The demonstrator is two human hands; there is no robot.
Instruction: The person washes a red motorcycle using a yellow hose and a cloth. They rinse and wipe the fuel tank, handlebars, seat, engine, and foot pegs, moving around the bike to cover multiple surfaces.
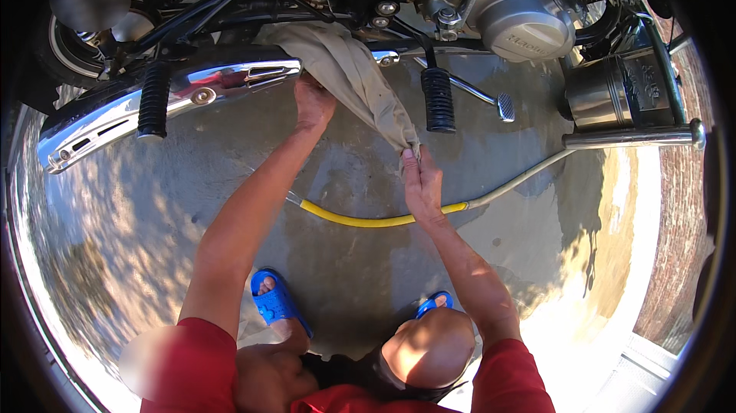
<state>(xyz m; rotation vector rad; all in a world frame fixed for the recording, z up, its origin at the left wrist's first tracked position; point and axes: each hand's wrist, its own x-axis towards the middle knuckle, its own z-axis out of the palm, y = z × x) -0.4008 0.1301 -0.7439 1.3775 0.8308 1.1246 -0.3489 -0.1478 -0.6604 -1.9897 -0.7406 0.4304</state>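
A twisted beige cloth [351, 76] is draped over the exhaust pipe of a motorcycle, at the front end of its chrome muffler shield [224, 76]. My right hand [422, 183] pinches the cloth's lower end between thumb and fingers, pulling it into a taut strip. Just under the shield's front end, my left hand [313, 103] reaches up against the cloth. Its fingers are hidden behind the cloth and the pipe, so their grip does not show.
Black rubber footpegs [440, 99] and a metal brake pedal [506, 107] jut towards me. A hose with a yellow section [368, 221] crosses the wet concrete floor [345, 252]. To the right are the engine cover [526, 27] and a chrome guard bar [632, 138].
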